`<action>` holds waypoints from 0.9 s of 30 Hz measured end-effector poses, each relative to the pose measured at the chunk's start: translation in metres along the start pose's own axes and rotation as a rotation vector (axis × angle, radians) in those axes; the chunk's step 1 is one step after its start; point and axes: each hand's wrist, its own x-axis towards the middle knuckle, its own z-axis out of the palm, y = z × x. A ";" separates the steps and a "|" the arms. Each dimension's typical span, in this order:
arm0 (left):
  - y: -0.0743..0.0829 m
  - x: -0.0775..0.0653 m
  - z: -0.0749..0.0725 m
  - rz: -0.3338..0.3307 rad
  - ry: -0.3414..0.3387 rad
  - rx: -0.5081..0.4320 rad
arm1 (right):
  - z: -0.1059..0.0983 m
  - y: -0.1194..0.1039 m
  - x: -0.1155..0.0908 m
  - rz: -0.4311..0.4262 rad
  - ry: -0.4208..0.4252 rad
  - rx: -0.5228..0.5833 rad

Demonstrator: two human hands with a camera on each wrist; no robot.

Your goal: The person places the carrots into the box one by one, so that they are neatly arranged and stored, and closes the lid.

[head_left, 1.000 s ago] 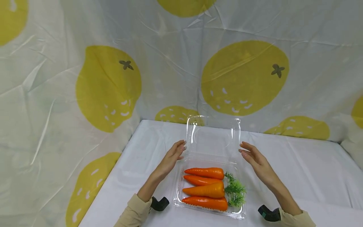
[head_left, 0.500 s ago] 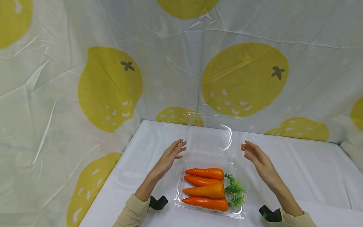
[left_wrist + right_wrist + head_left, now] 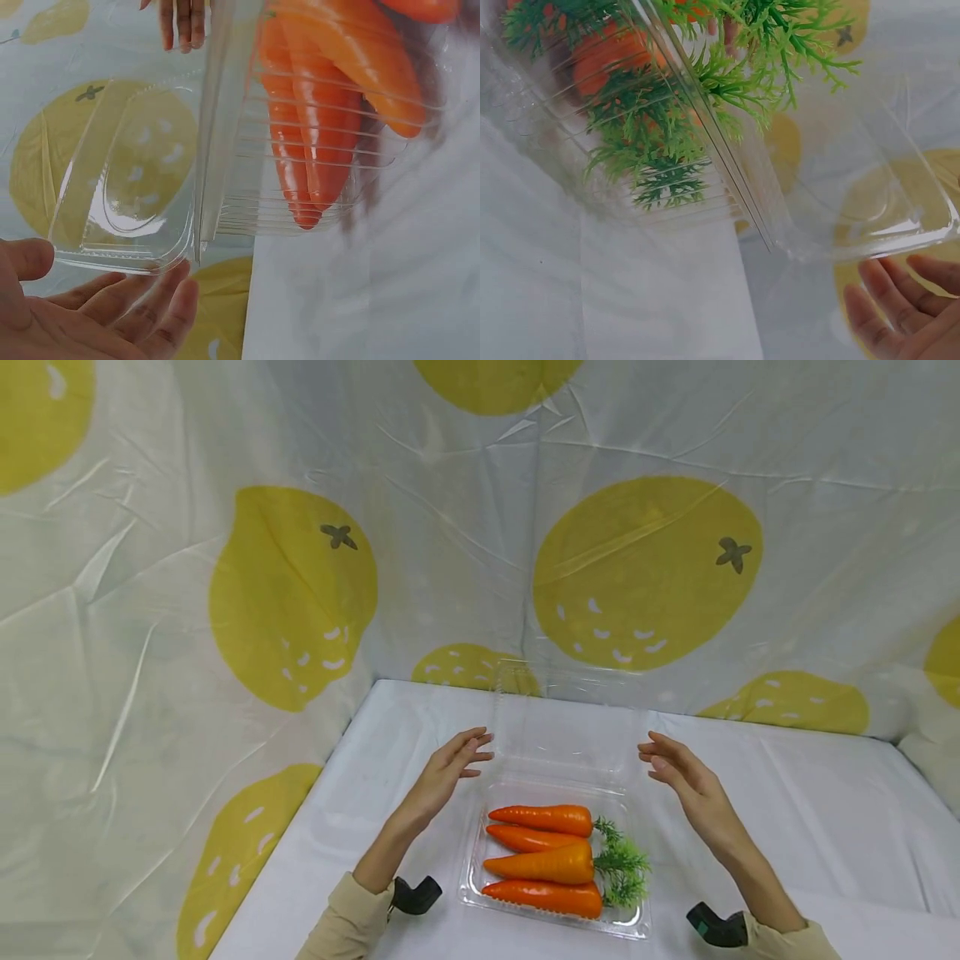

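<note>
A clear plastic clamshell container (image 3: pixel 555 929) stands on the white table, with its transparent lid (image 3: pixel 562 739) raised at the far side. Inside lie several orange carrots (image 3: pixel 542 863) side by side, tips to the left and green feathery tops (image 3: pixel 626 864) to the right. My left hand (image 3: pixel 442 775) is beside the lid's left edge, fingers loosely extended and holding nothing. On the other side, my right hand (image 3: pixel 692 785) hovers near the lid's right edge, its fingers relaxed. Both wrist views show the lid's edge close to the fingertips of the left hand (image 3: pixel 112 319) and right hand (image 3: pixel 911 304).
White cloth (image 3: pixel 810 827) covers the table. A pale curtain (image 3: pixel 457 527) printed with large yellow lemons rises behind it and along the left side. Black wrist-worn devices stick out at the left cuff (image 3: pixel 417 896) and right cuff (image 3: pixel 716 927).
Both hands have drawn slightly outward from the lid's sides. The lid leans differently, its bright reflections having faded. The carrots and container base have stayed in place.
</note>
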 end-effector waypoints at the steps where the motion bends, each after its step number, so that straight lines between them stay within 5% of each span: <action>1: 0.001 0.000 -0.001 0.008 -0.001 0.002 | -0.001 0.000 0.000 -0.010 0.003 0.001; 27: 0.016 -0.012 -0.007 0.036 -0.001 0.038 | -0.010 -0.020 -0.008 -0.045 -0.028 0.014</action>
